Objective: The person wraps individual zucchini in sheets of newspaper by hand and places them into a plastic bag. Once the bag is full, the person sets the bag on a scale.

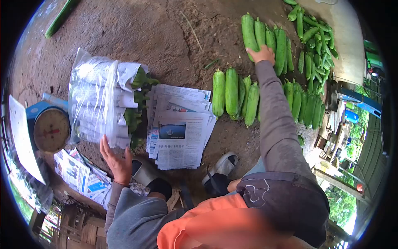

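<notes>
Up near the far edge of the dirt ground point(157, 33), the right hand point(262, 54) lies on a green gourd point(248, 31), fingers point(253, 50) slightly apart over its near end, not closed around it. The left hand point(117, 162), fingers straight and together, touches the plastic-wrapped bundle point(97, 99) beside the newspapers point(182, 133).

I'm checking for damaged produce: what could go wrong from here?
The right hand reaches far out to a gourd in the far row; dragging it one-handed might bruise it on the dirt floor. The bag of wrapped gourds lies by the open left hand; it might slump against the scale.
</notes>
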`<move>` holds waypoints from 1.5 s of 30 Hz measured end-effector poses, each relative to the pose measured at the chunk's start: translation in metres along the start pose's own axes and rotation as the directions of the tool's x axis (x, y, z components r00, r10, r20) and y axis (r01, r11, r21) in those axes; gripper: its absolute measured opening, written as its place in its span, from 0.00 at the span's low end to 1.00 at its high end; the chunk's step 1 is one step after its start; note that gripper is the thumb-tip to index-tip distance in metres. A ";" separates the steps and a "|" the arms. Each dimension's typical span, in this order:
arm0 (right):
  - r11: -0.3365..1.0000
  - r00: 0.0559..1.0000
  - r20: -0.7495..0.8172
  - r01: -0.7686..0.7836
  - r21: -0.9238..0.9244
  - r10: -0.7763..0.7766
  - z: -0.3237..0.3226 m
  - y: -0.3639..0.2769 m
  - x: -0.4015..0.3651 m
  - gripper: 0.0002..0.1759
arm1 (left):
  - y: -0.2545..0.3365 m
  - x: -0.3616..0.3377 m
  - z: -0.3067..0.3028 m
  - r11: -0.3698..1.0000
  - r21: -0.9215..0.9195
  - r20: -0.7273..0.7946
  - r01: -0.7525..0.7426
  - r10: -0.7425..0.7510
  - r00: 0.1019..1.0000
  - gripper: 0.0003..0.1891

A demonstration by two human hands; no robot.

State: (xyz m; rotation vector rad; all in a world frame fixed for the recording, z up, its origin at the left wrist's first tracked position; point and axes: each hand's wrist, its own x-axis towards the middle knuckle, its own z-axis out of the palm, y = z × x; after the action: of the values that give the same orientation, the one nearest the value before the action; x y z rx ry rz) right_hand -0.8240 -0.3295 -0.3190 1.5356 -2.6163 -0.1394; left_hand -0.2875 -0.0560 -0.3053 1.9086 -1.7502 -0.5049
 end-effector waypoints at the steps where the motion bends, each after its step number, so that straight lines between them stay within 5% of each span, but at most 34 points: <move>1: 0.994 0.995 0.094 -0.017 -0.108 0.028 0.003 0.007 -0.004 0.45 | 0.002 -0.008 -0.002 0.997 0.051 -0.023 -0.049 0.050 0.998 0.46; 3: 0.983 0.999 0.037 0.004 -0.184 0.003 0.026 0.019 -0.005 0.47 | 0.001 -0.027 0.000 0.996 0.008 -0.029 -0.090 0.090 0.996 0.43; 5: 0.974 0.994 0.106 0.063 -0.217 -0.040 0.026 0.020 0.000 0.47 | -0.002 -0.047 0.004 0.965 0.174 0.142 -0.196 0.172 0.975 0.33; 7: 0.987 0.998 -0.010 0.058 0.148 -0.057 0.038 0.036 0.005 0.46 | -0.004 -0.052 0.013 0.922 -0.103 0.346 -0.374 0.386 0.855 0.24; 8: 0.929 0.996 0.061 0.043 0.368 -0.070 0.043 0.049 0.018 0.48 | -0.005 -0.063 0.020 0.899 -0.113 0.445 -0.422 0.426 0.788 0.23; 10: 0.908 0.981 -0.174 0.001 0.419 0.079 0.070 0.090 0.064 0.47 | -0.010 -0.086 0.043 0.844 -0.151 0.574 -0.514 0.498 0.650 0.23; 11: 0.771 0.980 0.068 -0.191 0.608 0.188 0.034 0.088 0.060 0.49 | -0.014 -0.096 0.055 0.809 -0.170 0.607 -0.563 0.536 0.587 0.24; 13: 0.561 0.972 0.027 -0.156 0.813 0.232 -0.012 0.100 0.058 0.45 | -0.019 -0.113 0.073 0.785 -0.139 0.646 -0.604 0.534 0.546 0.27; 15: 0.411 0.996 -0.029 -0.010 0.912 0.089 -0.073 0.113 0.041 0.36 | -0.024 -0.112 0.080 0.781 -0.105 0.659 -0.615 0.518 0.545 0.30; 18: -0.095 0.997 -0.066 0.070 0.993 0.040 -0.160 0.150 0.020 0.23 | -0.021 -0.109 0.087 0.795 -0.020 0.647 -0.606 0.472 0.599 0.33; 21: -0.220 0.997 -0.065 0.055 0.974 -0.040 -0.170 0.109 -0.088 0.21 | -0.028 -0.111 0.102 0.754 0.087 0.601 -0.651 0.482 0.638 0.32; 23: 0.016 1.000 0.021 -0.021 1.000 0.010 -0.112 0.089 -0.130 0.22 | -0.021 -0.106 0.095 0.794 0.025 0.633 -0.607 0.458 0.625 0.35; 25: 0.112 0.940 0.236 -0.214 0.970 -0.248 -0.088 0.038 -0.211 0.29 | -0.016 -0.103 0.087 0.796 0.024 0.669 -0.604 0.436 0.602 0.39; 26: 0.350 0.835 0.347 -0.202 0.915 -0.427 -0.072 0.020 -0.236 0.31 | -0.014 -0.102 0.084 0.778 0.049 0.684 -0.627 0.432 0.589 0.40; 27: 0.448 0.754 0.342 -0.071 0.891 -0.561 -0.062 -0.010 -0.269 0.33 | -0.012 -0.102 0.082 0.758 0.074 0.699 -0.648 0.424 0.576 0.42; 29: 0.403 0.517 0.302 0.092 0.911 -0.801 -0.019 -0.046 -0.316 0.37 | -0.012 -0.105 0.086 0.742 0.092 0.676 -0.664 0.443 0.589 0.36; 33: 0.373 0.337 0.233 0.450 0.811 -0.912 0.030 -0.092 -0.380 0.42 | -0.024 -0.110 0.099 0.755 0.048 0.659 -0.654 0.468 0.588 0.26; 38: 0.373 0.582 -0.039 0.570 0.732 -0.812 0.030 -0.089 -0.397 0.31 | -0.035 -0.111 0.092 0.735 -0.096 0.531 -0.671 0.608 0.590 0.14; 42: 0.227 0.457 -0.184 0.703 0.674 -0.870 0.007 -0.052 -0.417 0.22 | -0.032 -0.108 0.080 0.791 -0.208 0.441 -0.576 0.601 0.667 0.09; 45: 0.315 0.384 0.066 0.632 0.709 -0.921 -0.006 -0.031 -0.447 0.18 | -0.030 -0.108 0.076 0.832 -0.288 0.394 -0.475 0.555 0.733 0.09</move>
State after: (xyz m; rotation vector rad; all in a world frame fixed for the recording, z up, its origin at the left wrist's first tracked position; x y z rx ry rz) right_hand -0.5800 0.0464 -0.3363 3.3753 -1.7959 0.3206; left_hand -0.3189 0.0441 -0.3904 1.1422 -2.3451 -0.9090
